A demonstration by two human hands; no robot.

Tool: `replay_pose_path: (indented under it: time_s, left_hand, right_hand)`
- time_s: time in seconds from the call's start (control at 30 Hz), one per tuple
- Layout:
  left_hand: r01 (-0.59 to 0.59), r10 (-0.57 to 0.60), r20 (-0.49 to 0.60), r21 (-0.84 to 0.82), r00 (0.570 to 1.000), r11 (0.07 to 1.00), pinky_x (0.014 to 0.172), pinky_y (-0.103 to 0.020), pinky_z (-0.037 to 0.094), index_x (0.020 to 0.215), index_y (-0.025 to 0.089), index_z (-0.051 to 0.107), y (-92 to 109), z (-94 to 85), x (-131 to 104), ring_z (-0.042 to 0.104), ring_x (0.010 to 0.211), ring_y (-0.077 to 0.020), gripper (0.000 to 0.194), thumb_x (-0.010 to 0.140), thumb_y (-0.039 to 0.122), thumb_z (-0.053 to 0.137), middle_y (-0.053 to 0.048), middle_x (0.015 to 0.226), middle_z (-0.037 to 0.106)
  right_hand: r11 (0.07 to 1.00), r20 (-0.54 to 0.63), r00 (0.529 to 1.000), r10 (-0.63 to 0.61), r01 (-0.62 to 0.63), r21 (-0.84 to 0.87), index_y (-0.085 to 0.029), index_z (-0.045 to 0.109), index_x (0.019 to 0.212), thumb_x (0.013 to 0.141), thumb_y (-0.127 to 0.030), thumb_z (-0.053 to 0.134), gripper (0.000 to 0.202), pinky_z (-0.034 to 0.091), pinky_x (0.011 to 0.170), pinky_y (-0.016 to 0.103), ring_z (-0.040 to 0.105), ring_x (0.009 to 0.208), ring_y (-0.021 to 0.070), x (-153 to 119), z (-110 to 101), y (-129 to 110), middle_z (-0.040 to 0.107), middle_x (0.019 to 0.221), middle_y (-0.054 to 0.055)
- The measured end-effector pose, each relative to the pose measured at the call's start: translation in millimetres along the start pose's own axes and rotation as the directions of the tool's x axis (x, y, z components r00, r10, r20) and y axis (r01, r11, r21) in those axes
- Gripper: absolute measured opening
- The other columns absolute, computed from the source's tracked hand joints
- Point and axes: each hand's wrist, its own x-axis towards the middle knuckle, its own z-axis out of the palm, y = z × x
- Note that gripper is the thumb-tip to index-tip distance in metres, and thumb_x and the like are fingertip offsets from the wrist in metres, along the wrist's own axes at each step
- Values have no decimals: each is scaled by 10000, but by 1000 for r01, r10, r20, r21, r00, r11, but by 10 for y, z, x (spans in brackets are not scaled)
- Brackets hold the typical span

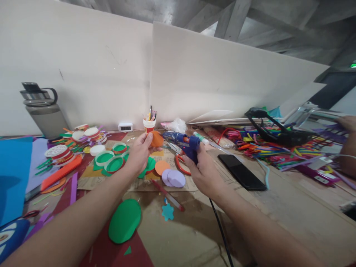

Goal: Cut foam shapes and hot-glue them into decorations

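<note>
My left hand (140,150) pinches an orange foam piece (157,139), holding it up above the table. In my right hand (204,170) is a blue hot glue gun (189,145), its nozzle pointing left close to the orange piece. Whether the nozzle touches it I cannot tell. Beneath the hands lie an orange disc (162,168), lilac discs (177,178) and several round green-lined lids (115,164). Red-handled scissors (182,166) rest partly behind the glue gun. Nearer me are a green foam oval (125,221), a red pen (168,195) and a turquoise flower shape (167,211).
A grey bottle (44,113) stands at the back left near an orange cutter (61,172). A black phone (241,172) lies right, before a heap of pipe cleaners (267,142). The gun's black cord (221,230) runs toward me. Another person's arm (347,159) reaches in at far right.
</note>
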Motion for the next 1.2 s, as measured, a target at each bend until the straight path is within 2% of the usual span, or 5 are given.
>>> replay_pose_path:
  time_s: [0.13, 0.33, 0.53, 0.8, 1.2]
  left_hand:
    - [33, -34, 38, 23, 999, 999, 686, -293, 583, 854, 151, 653, -28, 4, -11, 613, 710, -133, 375, 729, 485, 771, -28, 804, 664]
    - [23, -23, 2, -4, 1000, 1000, 621, -259, 564, 889, 137, 671, 10, -26, 16, 622, 704, -134, 372, 733, 458, 776, -46, 811, 679]
    - [-11, 11, 0, -16, 1000, 1000, 623, -255, 556, 875, 141, 673, 46, -56, 40, 649, 740, -149, 338, 749, 439, 770, -59, 850, 692]
    - [15, -17, -31, -41, 999, 999, 640, -253, 557, 849, 143, 651, 78, -35, 35, 654, 728, -143, 324, 756, 430, 769, -54, 825, 691]
    - [70, -71, 28, 24, 997, 997, 595, -265, 564, 872, 146, 673, -22, 25, -27, 626, 677, -139, 387, 720, 486, 779, -42, 798, 679]
  right_hand:
    - [1000, 2, 1000, -3, 3, -22, -172, 470, 1245, 930, -249, 452, 324, 537, 830, 434, 642, 955, 268, 1, -8, -8, 659, 1076, 136]
    - [1000, 9, 1000, -16, 16, -26, -168, 475, 1253, 937, -258, 457, 329, 538, 848, 429, 646, 986, 271, 1, -12, -15, 664, 1104, 147]
    - [998, 11, 1000, -25, 25, -49, -183, 491, 1223, 938, -261, 459, 298, 547, 817, 426, 652, 956, 271, 3, -6, 6, 671, 1063, 133]
    - [1000, 18, 1000, -9, 9, -23, -179, 492, 1249, 931, -262, 455, 331, 534, 854, 438, 642, 1008, 283, 7, -11, -8, 662, 1104, 138]
    - [999, -5, 1000, -20, 20, -40, -177, 494, 1228, 923, -239, 459, 313, 536, 831, 438, 638, 954, 275, 5, -22, -24, 658, 1064, 137]
